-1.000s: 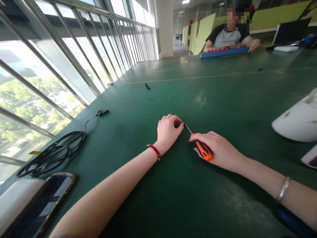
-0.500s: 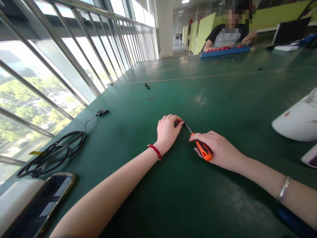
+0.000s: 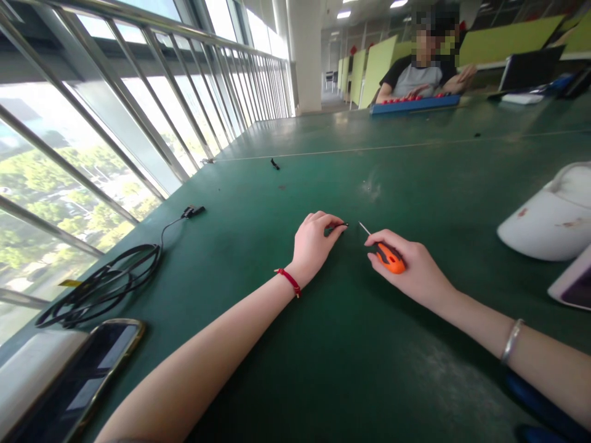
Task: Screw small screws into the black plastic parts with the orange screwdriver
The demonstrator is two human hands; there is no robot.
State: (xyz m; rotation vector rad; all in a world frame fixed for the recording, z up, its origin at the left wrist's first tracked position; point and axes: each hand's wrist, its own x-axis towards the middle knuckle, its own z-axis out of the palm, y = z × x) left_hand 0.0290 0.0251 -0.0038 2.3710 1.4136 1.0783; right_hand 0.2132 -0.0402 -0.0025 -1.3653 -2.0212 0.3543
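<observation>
My left hand (image 3: 314,242) rests on the green table (image 3: 351,344), fingers curled and pinching a small black part (image 3: 336,226) whose tip pokes out to the right. A red cord is tied round that wrist. My right hand (image 3: 409,266) is closed round an orange-handled screwdriver (image 3: 388,256). Its thin metal shaft points up and left, and the tip sits a short gap to the right of the black part, not touching it. A silver bangle circles my right wrist.
A coiled black cable (image 3: 99,283) and a phone (image 3: 78,375) lie at the near left by the window railing. A white object (image 3: 549,218) sits at the right edge. Across the table a person sits at a blue tray (image 3: 413,103). Small black bits (image 3: 275,163) lie mid-table.
The screwdriver tip has drawn back from the black part, and my right hand has shifted up and right. My left hand stays put. The view has tilted slightly.
</observation>
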